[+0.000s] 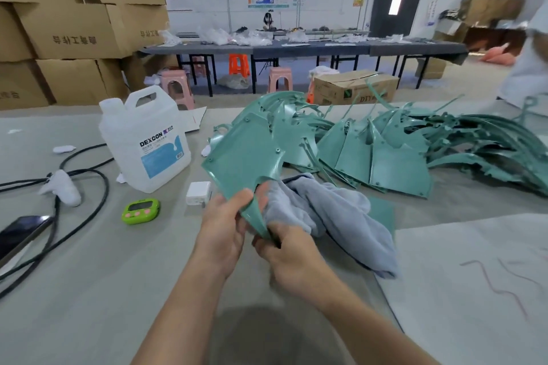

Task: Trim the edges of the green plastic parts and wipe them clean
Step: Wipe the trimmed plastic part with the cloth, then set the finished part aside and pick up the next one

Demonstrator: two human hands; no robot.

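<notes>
A flat green plastic part (243, 154) is held up over the table, tilted away from me. My left hand (222, 225) grips its narrow lower end, thumb on the front face. My right hand (284, 252) pinches the part's lower tip together with a grey cloth (332, 216), which drapes to the right onto the table. A pile of more green parts (382, 154) lies behind, with curved green strips (489, 139) heaped at the far right.
A white DEXCON jug (145, 139) stands at the left. Near it lie a white charger (198, 193), a green timer (141, 210), black cables (77, 195) and a phone (20, 231). Another person's sleeve (527, 68) shows at the right edge.
</notes>
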